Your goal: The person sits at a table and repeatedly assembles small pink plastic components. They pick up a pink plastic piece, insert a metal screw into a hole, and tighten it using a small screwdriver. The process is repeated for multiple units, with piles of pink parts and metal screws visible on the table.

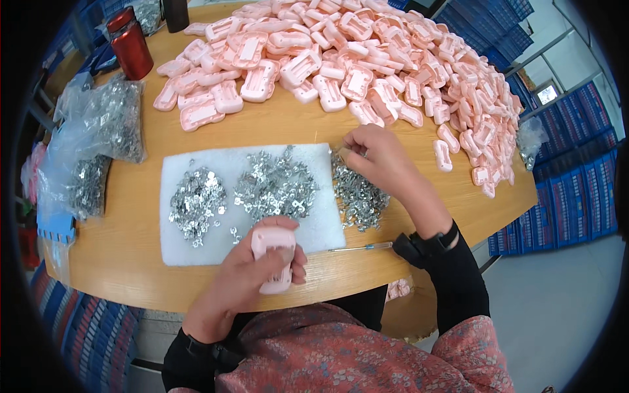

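My left hand [232, 278] holds a pale pink plastic casing [274, 242], with the thumb across its hollow side, over the front edge of a white foam pad [196, 257]. At the far end of a heap of small silvery metal pieces [360, 196], right of the pad, is my right hand [379, 154]. Its fingers are pinched together; what is between them, if anything, is too small to make out. Two more heaps of metal pieces, a left one [196, 203] and a middle one [278, 187], lie on the pad.
A large mound of pink casings [393, 65] covers the back of the wooden table [419, 216]. A thin rod-like tool [360, 247] lies near the front. Plastic bags of metal pieces [114, 124] and a red bottle [130, 46] stand at left. Stacked blue trays [563, 177] are at right.
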A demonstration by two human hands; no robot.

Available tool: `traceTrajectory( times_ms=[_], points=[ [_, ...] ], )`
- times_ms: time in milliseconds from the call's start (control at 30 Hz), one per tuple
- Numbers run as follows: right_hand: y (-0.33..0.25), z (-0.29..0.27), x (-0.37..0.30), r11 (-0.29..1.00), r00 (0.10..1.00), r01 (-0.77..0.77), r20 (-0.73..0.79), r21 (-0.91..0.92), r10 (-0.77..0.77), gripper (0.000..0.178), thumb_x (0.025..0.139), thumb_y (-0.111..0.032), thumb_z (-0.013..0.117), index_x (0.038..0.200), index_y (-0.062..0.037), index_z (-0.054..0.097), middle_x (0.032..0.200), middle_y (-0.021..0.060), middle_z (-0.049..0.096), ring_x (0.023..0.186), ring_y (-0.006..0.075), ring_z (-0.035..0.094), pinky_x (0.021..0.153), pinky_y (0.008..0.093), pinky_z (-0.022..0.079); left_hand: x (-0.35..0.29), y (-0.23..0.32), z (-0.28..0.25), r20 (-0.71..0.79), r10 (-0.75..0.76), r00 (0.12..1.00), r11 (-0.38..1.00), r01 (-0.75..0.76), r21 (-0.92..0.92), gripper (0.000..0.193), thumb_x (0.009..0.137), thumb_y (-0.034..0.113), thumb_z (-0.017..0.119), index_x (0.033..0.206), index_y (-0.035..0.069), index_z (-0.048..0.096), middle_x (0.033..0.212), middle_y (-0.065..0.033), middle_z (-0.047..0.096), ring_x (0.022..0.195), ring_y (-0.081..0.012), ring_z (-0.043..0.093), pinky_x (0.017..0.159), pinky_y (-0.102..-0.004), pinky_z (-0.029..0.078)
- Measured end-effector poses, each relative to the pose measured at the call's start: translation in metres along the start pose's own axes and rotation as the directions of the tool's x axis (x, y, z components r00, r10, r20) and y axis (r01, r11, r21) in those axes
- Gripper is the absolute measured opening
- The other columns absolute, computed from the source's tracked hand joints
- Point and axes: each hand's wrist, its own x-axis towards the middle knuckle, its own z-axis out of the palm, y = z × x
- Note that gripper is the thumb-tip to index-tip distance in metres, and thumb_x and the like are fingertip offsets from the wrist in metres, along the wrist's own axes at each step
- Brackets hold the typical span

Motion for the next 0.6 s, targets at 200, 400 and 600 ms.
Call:
traceTrajectory(
  times_ms=[200,400,600],
  points=[
    [-0.062,0.000,-0.042,0.947,0.944,0.313,0.089,0.069,-0.318,0.015,0.073,-0.011,0.069,0.088,-0.0080,0.066,0.080,0.0070,0.060,0.085,0.0271,0.059,0.080,0.0396,0.044,0.019,0.000,0.008,-0.152,0.058,0.987,0.993,-0.073,-0.095,0.045,0.094,0.015,0.065,0.133,0.006,0.046,0.092,-0.0095,0.062,0.080,-0.0189,0.065,0.072,-0.0343,0.057],
    [-0.064,0.021,-0.054,0.960,0.960,0.280,0.013,0.029,-0.280,0.016,0.075,-0.009,0.068,0.092,-0.0094,0.066,0.083,0.0065,0.062,0.087,0.0282,0.059,0.082,0.0407,0.044,0.034,-0.021,0.004,-0.188,0.155,0.970,0.959,-0.194,-0.207,0.050,0.095,0.012,0.065,0.139,0.006,0.042,0.096,-0.0106,0.064,0.089,-0.0220,0.067,0.083,-0.0393,0.060],
    [-0.052,0.021,-0.065,0.987,0.988,0.148,-0.058,0.070,-0.144,0.015,0.078,-0.009,0.069,0.092,-0.0077,0.066,0.081,0.0091,0.064,0.084,0.0313,0.061,0.079,0.0427,0.047,0.024,-0.012,0.000,-0.211,0.304,0.929,0.924,-0.341,-0.174,0.051,0.094,0.010,0.063,0.140,0.007,0.040,0.094,-0.0101,0.064,0.086,-0.0202,0.067,0.081,-0.0369,0.059]
  ],
)
